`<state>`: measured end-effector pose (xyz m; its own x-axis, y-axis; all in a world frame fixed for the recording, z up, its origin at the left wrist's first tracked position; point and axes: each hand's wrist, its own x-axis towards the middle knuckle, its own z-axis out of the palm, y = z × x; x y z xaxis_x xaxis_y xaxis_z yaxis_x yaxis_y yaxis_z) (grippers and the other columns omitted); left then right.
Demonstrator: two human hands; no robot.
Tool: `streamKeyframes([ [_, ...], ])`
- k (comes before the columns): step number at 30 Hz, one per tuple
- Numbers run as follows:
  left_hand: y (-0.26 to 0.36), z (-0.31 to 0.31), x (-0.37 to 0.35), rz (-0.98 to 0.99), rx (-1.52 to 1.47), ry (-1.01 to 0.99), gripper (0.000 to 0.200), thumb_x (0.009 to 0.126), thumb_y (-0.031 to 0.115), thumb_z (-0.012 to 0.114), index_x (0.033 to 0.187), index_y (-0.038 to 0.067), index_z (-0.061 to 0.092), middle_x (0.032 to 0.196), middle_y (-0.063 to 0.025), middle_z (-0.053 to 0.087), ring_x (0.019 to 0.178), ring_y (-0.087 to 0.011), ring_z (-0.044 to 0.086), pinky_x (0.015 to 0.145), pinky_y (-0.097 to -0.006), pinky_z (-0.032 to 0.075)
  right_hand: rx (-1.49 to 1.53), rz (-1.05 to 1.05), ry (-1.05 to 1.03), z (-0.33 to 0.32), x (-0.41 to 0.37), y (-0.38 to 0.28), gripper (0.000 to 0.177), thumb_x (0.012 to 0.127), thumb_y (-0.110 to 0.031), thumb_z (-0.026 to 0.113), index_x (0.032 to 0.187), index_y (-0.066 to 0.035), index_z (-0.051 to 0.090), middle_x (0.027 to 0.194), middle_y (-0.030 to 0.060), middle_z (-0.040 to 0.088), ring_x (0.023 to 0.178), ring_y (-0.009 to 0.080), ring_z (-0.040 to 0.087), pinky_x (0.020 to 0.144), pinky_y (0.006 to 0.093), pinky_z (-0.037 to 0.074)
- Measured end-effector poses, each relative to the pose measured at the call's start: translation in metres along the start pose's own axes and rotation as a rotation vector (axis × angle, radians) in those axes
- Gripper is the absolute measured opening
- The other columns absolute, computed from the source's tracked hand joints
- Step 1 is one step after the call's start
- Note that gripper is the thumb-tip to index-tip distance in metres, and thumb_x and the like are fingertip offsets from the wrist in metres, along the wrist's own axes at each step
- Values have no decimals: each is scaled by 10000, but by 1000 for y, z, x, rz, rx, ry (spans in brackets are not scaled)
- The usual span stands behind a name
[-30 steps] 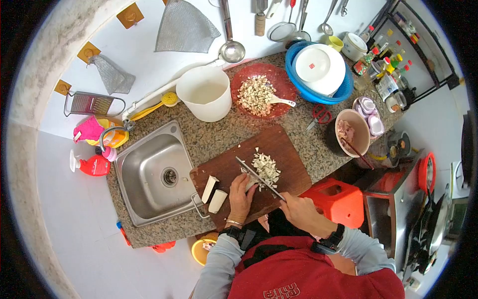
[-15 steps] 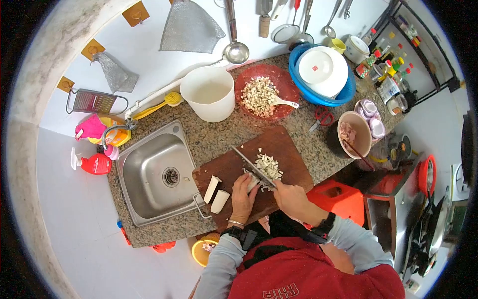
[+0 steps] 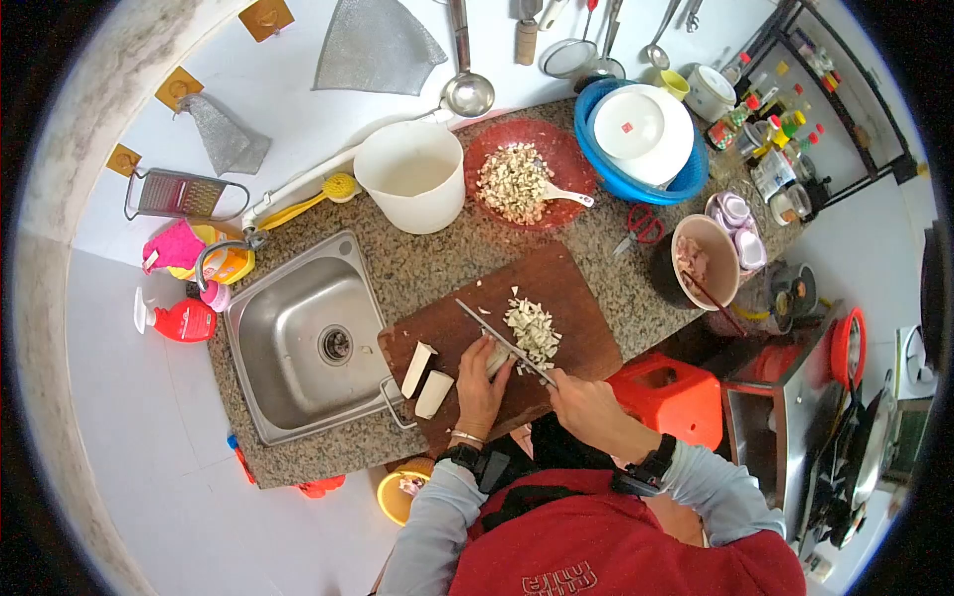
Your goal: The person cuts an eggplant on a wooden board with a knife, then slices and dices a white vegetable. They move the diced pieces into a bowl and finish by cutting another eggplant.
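Observation:
My right hand is wrapped round the handle of a kitchen knife, its blade slanting across the wooden cutting board. Curled fingers of my left hand press a pale vegetable piece against the board, right beside the blade. That piece is partly hidden by fingers and knife. Beyond the blade lies a heap of small diced white bits. Two larger white blocks, one upper and one lower, rest at the board's left side.
Left of the board is a steel sink. Behind it stand a white tub, a red basin of diced food with a spoon, and a blue basin holding white dishes. Scissors and a bowl of meat are to the right.
The view has shifted slightly. Both hands stay at the board, and the knife remains beside the held piece with only a small change in its position.

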<state>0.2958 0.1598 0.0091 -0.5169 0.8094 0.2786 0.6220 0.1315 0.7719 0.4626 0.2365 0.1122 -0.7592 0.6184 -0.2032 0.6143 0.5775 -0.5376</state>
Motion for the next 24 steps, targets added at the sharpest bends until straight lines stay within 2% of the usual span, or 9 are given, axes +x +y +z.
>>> streamKeyframes([
  [15,-1,-1,0,45,41,33,427,762,97,768,1113,20,537,1146,-175,537,1001,-366,585,786,-411,524,-27,-11,-43,7,22,2,169,915,-168,519,979,-17,480,627,192,602,571,401,604,487,495,469],
  [17,0,-1,0,45,35,38,419,762,95,766,1107,19,541,1146,-174,538,1003,-365,584,790,-411,521,-22,13,-29,13,32,0,161,912,-159,498,991,-19,488,648,199,628,608,398,634,534,501,498],
  [20,-2,-1,-3,45,14,37,410,764,92,763,1103,16,544,1148,-173,538,1012,-364,575,807,-413,512,-24,53,-43,4,30,3,180,918,-176,494,1004,-17,488,669,206,634,621,405,632,539,509,492],
  [24,-3,-1,-3,48,13,28,411,764,90,761,1105,13,544,1149,-170,538,1029,-360,550,847,-417,491,26,-14,-5,-6,12,3,191,917,-187,524,1000,-18,489,655,197,614,589,408,607,509,523,462],
])
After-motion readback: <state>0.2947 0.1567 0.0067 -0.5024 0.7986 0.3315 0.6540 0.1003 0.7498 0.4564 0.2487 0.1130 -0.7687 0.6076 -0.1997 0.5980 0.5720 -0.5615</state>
